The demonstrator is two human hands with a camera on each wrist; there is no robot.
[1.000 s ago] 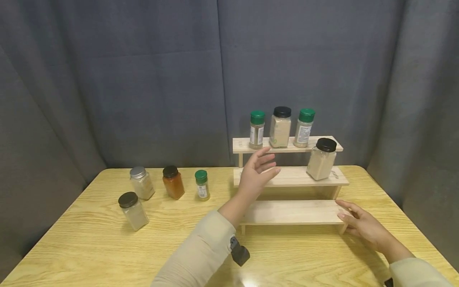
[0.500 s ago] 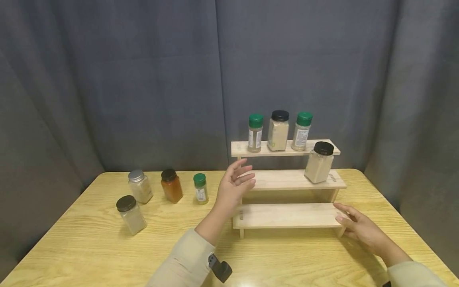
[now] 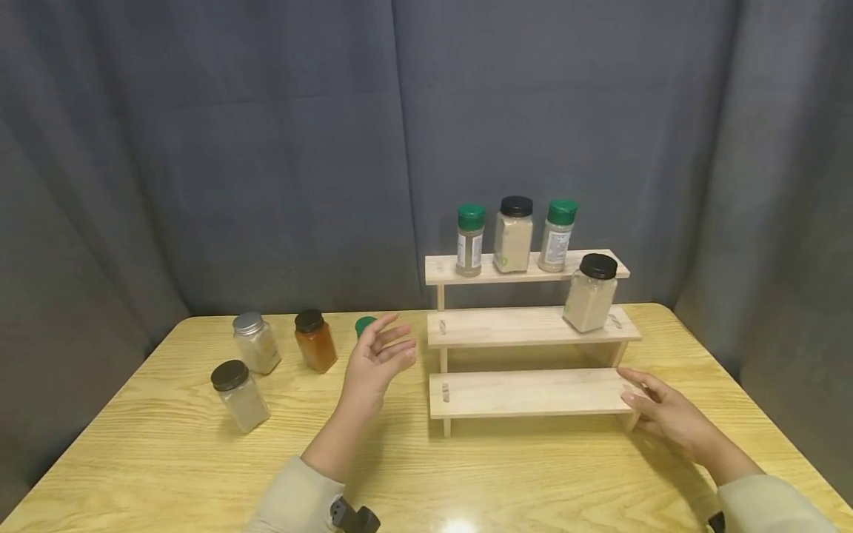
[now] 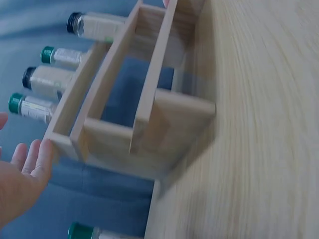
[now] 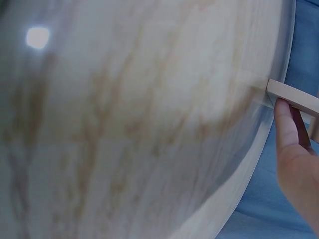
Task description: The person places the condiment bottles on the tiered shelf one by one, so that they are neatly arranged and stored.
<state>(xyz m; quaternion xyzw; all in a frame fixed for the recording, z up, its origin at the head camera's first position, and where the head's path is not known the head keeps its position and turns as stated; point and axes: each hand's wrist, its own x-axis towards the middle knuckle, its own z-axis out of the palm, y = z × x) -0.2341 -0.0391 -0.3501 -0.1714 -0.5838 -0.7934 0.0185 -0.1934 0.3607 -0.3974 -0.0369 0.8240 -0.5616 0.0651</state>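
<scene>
My left hand (image 3: 375, 364) is empty, fingers loosely bent, partly covering a small green-capped jar (image 3: 363, 325). In the left wrist view that hand (image 4: 24, 183) appears beside the end of the three-tier wooden rack (image 4: 118, 130). At the right end of the rack's lowest shelf (image 3: 526, 392), my right hand (image 3: 676, 422) grips the board between thumb and fingers; the right wrist view shows this hand (image 5: 298, 162) against the wood. On the top shelf stand two green-capped jars (image 3: 469, 248) (image 3: 557, 240) with a black-capped one (image 3: 514, 240) between them. Another black-capped jar (image 3: 590, 296) stands on the middle shelf's right side.
Left on the table (image 3: 166, 466) stand a silver-capped jar (image 3: 258, 348), a dark-capped orange jar (image 3: 316, 346) and, nearer the front, a dark-capped pale jar (image 3: 244, 401). Grey curtains (image 3: 280, 163) hang behind and at both sides.
My left hand has moved left and down, away from the rack's shelves to the small green-capped jar. My right hand stays at the lowest shelf's end.
</scene>
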